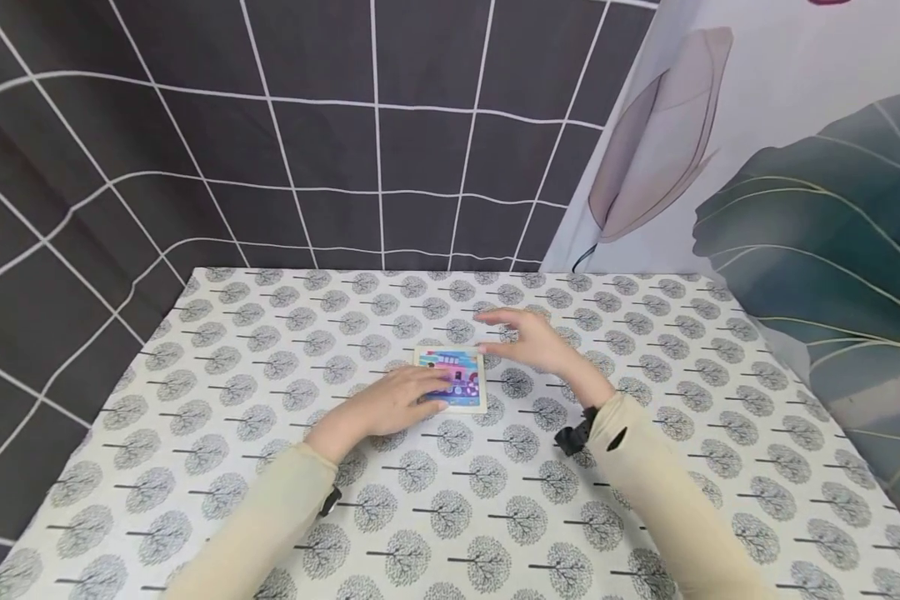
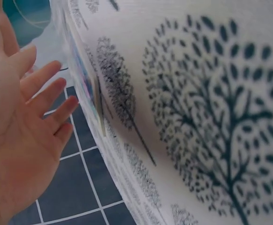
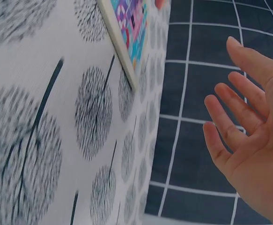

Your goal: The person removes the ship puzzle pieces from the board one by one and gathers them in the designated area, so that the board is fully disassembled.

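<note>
Cream-bordered cartoon board (image 1: 467,375) lies on the tree-print tablecloth (image 1: 487,454), partly beneath the left hand (image 1: 401,402), whose loosely extended fingers reach over its left side. Near the board's far right corner, the right hand (image 1: 536,342) hovers, thumb and fingers spread.

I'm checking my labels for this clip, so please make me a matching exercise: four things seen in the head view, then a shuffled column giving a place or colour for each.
Column one:
1. Left hand
2. Tablecloth
3. Right hand
4. Picture board

Column two:
A. By the board's far right corner
B. Pink, blue and purple, with a pale border
C. Over the board's near left part
D. White, printed with grey trees

Pairs: 1-C, 2-D, 3-A, 4-B
</note>
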A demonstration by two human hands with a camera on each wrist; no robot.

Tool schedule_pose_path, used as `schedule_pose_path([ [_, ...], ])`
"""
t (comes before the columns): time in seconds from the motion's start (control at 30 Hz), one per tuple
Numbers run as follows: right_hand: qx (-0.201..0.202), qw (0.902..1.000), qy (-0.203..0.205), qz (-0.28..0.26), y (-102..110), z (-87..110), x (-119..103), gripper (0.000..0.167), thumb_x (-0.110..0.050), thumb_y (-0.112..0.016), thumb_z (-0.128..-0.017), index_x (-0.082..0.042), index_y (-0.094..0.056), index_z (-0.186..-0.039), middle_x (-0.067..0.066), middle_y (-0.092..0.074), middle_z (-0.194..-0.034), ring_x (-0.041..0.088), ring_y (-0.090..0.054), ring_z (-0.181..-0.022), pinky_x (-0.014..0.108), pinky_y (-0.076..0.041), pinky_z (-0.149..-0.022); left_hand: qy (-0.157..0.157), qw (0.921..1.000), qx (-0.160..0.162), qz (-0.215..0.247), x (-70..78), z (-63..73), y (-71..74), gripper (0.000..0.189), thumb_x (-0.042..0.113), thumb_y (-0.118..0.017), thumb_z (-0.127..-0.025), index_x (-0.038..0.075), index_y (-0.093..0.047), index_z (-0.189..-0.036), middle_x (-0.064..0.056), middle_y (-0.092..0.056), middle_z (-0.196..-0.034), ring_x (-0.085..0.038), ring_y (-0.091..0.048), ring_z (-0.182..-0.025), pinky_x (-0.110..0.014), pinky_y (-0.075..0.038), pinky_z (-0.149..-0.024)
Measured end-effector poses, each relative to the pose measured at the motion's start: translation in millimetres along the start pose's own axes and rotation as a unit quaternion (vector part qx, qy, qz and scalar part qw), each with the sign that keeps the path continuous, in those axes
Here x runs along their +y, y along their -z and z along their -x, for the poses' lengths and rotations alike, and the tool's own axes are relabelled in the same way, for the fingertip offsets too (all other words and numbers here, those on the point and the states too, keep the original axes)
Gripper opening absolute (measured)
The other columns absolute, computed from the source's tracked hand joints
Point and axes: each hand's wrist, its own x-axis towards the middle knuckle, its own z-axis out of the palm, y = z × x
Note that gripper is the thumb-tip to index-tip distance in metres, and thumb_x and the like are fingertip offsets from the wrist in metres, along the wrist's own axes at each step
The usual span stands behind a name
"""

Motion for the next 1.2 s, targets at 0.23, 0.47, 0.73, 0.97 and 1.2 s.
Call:
schedule_pose_path([
  [0.23,-0.008,0.9995,-0.011,-0.027,-18,-28.2,-6,0.047,-0.018,-0.071,-0.083,-0.009,-0.058,-0.127,0.009,-0.059,-0.127,0.025,-0.056,-0.114,0.042,-0.046,-0.098,0.010,0.9999,-0.009,-0.003,-7.2,-8.4,3.3,0.048,0.034,-0.043,-0.099,0.006,-0.044,-0.138,-0.009,-0.032,-0.150,-0.032,-0.029,-0.137,-0.049,-0.019,-0.115],
  [0.47,-0.054,0.9971,-0.029,-0.046,-38,-43.9,-11,0.042,-0.017,-0.069,-0.084,-0.008,-0.060,-0.124,0.008,-0.062,-0.123,0.024,-0.058,-0.110,0.040,-0.047,-0.097,0.047,0.9987,-0.018,-0.006,-6.0,-9.7,-1.4,0.051,0.036,-0.045,-0.098,0.008,-0.041,-0.141,-0.015,-0.032,-0.149,-0.034,-0.028,-0.137,-0.051,-0.022,-0.113],
  [0.73,-0.067,0.9960,-0.045,-0.038,-51,-47.3,-14,0.040,-0.021,-0.069,-0.084,-0.011,-0.062,-0.122,0.009,-0.063,-0.120,0.025,-0.059,-0.109,0.041,-0.048,-0.096,0.057,0.9976,-0.035,-0.018,-1.9,-10.1,-5.3,0.058,0.037,-0.045,-0.097,0.004,-0.034,-0.144,-0.015,-0.026,-0.152,-0.033,-0.022,-0.139,-0.049,-0.022,-0.113],
  [0.97,-0.073,0.9972,-0.016,-0.011,-56,-53.5,-12,0.038,-0.016,-0.068,-0.084,-0.007,-0.062,-0.120,0.010,-0.064,-0.118,0.024,-0.060,-0.108,0.038,-0.047,-0.096,0.061,0.9976,-0.029,-0.013,1.6,-12.2,-4.7,0.057,0.035,-0.046,-0.097,0.003,-0.035,-0.143,-0.014,-0.026,-0.151,-0.031,-0.025,-0.138,-0.048,-0.025,-0.113],
  [1.2,-0.102,0.9941,-0.029,0.025,-63,-62.5,-9,0.036,-0.021,-0.073,-0.080,-0.007,-0.066,-0.112,0.008,-0.068,-0.107,0.021,-0.063,-0.098,0.033,-0.049,-0.092,0.079,0.9955,-0.042,-0.034,8.4,-11.3,-6.8,0.056,0.032,-0.044,-0.098,0.003,-0.032,-0.144,-0.013,-0.022,-0.153,-0.032,-0.025,-0.137,-0.048,-0.028,-0.111],
])
